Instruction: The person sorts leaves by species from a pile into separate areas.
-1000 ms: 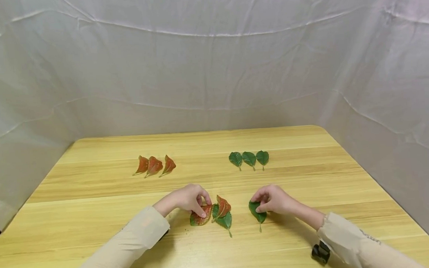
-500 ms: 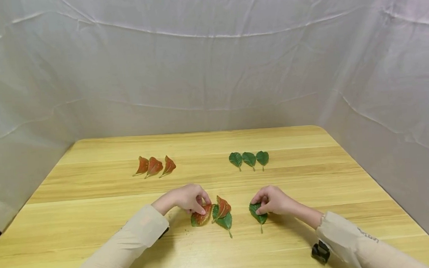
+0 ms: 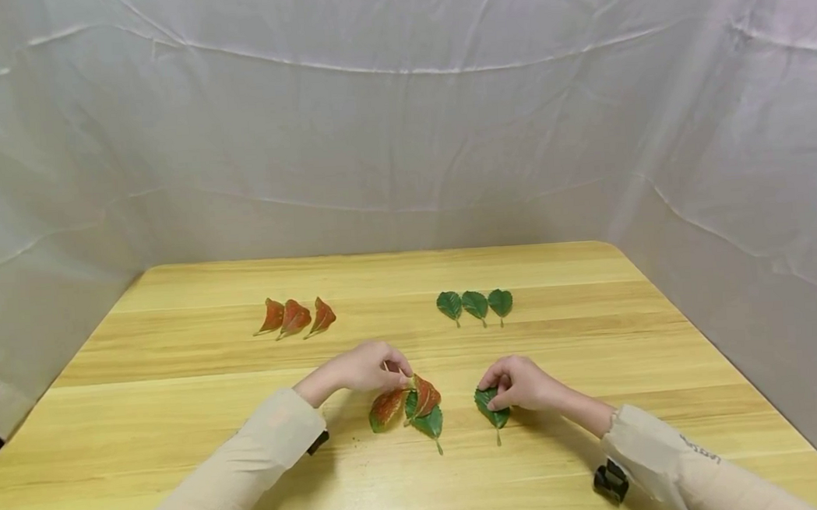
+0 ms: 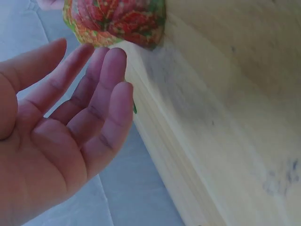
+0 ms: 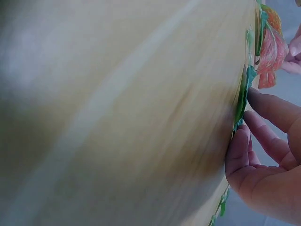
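In the head view my left hand (image 3: 373, 368) reaches over a red leaf with a green tip (image 3: 386, 407). Its fingertips are right at the upper tip of another red leaf (image 3: 427, 395), which lies across a green leaf (image 3: 429, 423). In the left wrist view, the thumb and fingers are apart with nothing between them, and red leaves (image 4: 120, 19) show beyond. My right hand (image 3: 521, 381) pinches a separate green leaf (image 3: 492, 415) lying on the table, stem toward me. The right wrist view shows thumb and fingertips at this green leaf (image 5: 242, 96).
Three red leaves (image 3: 295, 316) lie in a row at the back left of the wooden table (image 3: 180, 425). Three green leaves (image 3: 475, 303) form a row at the back right. Pale cloth (image 3: 402, 146) hangs around the table. Small dark crumbs lie near the left hand.
My left hand has let go of the red leaf with the green tip and moved right and slightly up, to the neighbouring red leaf. The right hand stays almost still on its green leaf.
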A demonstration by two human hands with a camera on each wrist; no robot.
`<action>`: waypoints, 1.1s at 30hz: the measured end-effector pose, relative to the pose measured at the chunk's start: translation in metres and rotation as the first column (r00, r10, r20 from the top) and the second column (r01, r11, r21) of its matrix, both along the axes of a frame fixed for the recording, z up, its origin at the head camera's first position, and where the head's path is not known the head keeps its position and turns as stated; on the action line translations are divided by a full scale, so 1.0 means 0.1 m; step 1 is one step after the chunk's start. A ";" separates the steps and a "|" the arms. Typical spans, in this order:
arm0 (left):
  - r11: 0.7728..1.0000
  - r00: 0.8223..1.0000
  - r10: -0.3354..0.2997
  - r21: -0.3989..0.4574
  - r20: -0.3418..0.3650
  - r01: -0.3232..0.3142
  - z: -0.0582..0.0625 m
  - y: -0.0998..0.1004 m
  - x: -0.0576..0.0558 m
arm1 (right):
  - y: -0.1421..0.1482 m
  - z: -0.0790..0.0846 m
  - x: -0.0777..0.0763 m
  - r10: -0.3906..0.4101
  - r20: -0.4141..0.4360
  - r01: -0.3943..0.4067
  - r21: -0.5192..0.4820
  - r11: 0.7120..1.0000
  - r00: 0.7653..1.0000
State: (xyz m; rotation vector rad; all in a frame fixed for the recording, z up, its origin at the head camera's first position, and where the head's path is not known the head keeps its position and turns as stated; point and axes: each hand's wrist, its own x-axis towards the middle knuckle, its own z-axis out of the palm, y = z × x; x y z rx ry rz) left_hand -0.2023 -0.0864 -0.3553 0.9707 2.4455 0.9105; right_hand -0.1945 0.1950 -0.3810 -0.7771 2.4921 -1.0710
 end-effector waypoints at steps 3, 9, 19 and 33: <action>0.999 1.000 0.007 0.053 0.030 -0.008 -0.02 0.01 0.00 | 0.00 0.00 0.00 0.003 0.000 -0.003 0.002 1.000 1.000; 0.990 0.994 0.037 0.130 0.107 -0.051 -0.06 0.04 0.00 | -0.01 0.00 0.00 0.006 -0.004 -0.006 0.004 1.000 1.000; 0.976 0.973 0.038 0.199 0.228 -0.085 -0.04 0.09 0.00 | 0.00 -0.01 -0.01 0.009 -0.016 -0.009 0.012 1.000 1.000; 0.854 0.894 0.160 0.394 0.419 -0.338 -0.01 0.13 -0.07 | -0.01 -0.01 -0.01 0.007 -0.021 -0.007 0.021 1.000 1.000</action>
